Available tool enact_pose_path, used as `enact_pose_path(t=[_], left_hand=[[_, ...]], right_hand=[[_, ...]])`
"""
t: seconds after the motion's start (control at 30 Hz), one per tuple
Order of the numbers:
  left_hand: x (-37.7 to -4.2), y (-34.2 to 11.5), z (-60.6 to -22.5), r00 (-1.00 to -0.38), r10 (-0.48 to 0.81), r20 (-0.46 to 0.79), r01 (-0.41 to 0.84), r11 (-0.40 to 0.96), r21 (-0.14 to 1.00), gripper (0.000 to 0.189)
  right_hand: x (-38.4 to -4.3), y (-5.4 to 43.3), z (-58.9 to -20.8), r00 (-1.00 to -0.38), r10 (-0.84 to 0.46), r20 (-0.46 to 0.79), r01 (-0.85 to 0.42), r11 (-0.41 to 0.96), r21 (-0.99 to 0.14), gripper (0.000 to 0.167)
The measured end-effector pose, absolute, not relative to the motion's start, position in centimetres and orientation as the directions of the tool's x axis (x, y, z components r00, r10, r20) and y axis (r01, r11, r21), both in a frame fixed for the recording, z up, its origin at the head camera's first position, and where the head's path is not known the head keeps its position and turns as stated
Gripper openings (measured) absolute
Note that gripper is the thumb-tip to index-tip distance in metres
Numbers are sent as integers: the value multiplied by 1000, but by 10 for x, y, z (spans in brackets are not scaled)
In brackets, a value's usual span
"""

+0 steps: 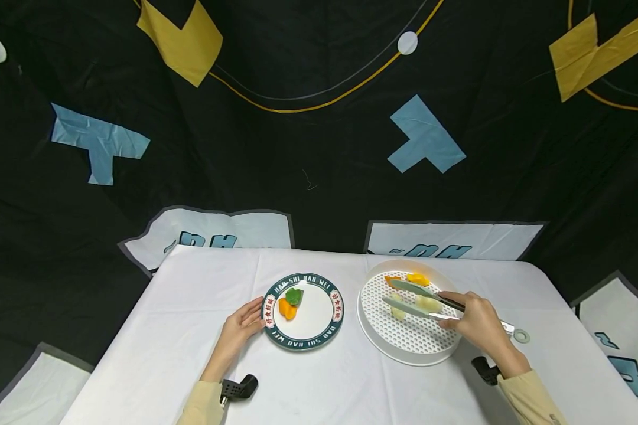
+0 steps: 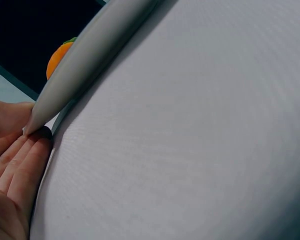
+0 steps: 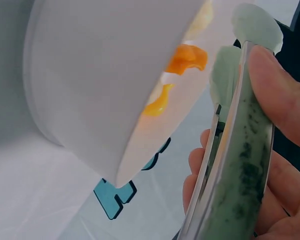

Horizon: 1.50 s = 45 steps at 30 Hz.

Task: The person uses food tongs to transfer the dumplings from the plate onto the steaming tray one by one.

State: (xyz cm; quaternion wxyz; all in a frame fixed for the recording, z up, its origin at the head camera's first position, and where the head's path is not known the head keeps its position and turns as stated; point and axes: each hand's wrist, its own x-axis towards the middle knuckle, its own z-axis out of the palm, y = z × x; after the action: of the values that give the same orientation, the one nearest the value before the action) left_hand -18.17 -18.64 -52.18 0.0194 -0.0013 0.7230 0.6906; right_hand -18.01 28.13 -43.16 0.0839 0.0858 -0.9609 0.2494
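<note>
Head view: at the left of the white table (image 1: 345, 389), a plate (image 1: 303, 343) with a green rim is held at its left edge by the left hand (image 1: 239, 329), whose fingers are only slightly bent. On the plate, a green piece (image 1: 294, 296) and an orange piece (image 1: 287, 309) are set toward the left. At the right, a pair of tongs (image 1: 414, 310) is gripped by the right hand (image 1: 478, 323), its tips parted above a round white tray (image 1: 422, 337) with holes. Pale pieces (image 1: 427, 304) and, at the far side, a yellow piece (image 1: 418, 278) are held in the tray.

Left wrist view: the plate's rim is pinched between the thumb above and the fingers below; part of the orange piece is seen over the edge.

Right wrist view: the tongs are clasped between thumb and curled fingers beside the tray's wall, and a gap is left between their tips.
</note>
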Motion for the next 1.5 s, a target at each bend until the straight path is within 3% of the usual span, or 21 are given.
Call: enact_pose_path(t=[0.37,1.03,1.5], left_hand=[[-181,-185,-519,-999,30,-43,-41,43,998,56],[-181,-186,-521,-999,36,-35,-33,45,998,56],[-181,-185,-520,-999,26,-40,-39,46,998,56]], right_hand=[[-182,267,-422,-966,-134,220,-228,841,-491,60],[-196,200,-414,-899,-302,318,-429,755,-496,64],[-210,147,-411,-896,-377,236,-445,752,-487,62]])
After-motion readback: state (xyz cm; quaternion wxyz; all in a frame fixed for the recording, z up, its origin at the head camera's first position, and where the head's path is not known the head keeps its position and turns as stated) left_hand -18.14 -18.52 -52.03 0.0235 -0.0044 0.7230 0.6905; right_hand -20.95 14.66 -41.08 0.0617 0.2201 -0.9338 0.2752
